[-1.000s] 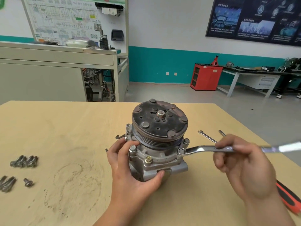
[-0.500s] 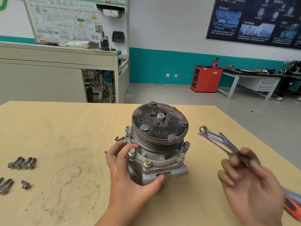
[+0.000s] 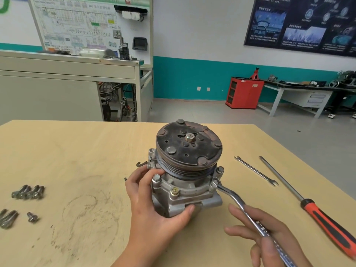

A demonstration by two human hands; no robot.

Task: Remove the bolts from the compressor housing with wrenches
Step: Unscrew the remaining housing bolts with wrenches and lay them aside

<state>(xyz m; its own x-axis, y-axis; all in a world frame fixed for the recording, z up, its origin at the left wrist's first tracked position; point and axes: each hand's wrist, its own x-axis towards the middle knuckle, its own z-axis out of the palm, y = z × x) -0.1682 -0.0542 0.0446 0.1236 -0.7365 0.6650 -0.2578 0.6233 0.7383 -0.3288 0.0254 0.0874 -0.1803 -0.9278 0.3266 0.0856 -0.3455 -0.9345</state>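
The grey cast-aluminium compressor housing with its dark, rusty round pulley plate stands upright near the middle of the pale wooden tabletop. It looks heavy, rigid and unlikely to slip, yet it would probably twist under wrench torque, so bracing it low on the body makes sense. The left hand does this, fingers wrapped and clamped around the housing from its 8 o'clock side, thumb by a flange bolt.

The right hand holds the shank of a bright steel offset ring wrench in a loose pinch, with the other fingers spread. Its ring sits on the flange bolt at the housing's 4 o'clock. A grip nearer the shank's far end would likely give more leverage.

Loose grey removed bolts lie well apart at 9 o'clock. A slim double open-ended steel spanner and a red-and-black-handled screwdriver lie at 3 o'clock.

The wrench's far end is blurred and cut off at the bottom edge. The bolt head under the ring is hidden, so seating cannot be confirmed. The housing's far side and base are out of sight, so remaining bolts there cannot be counted.
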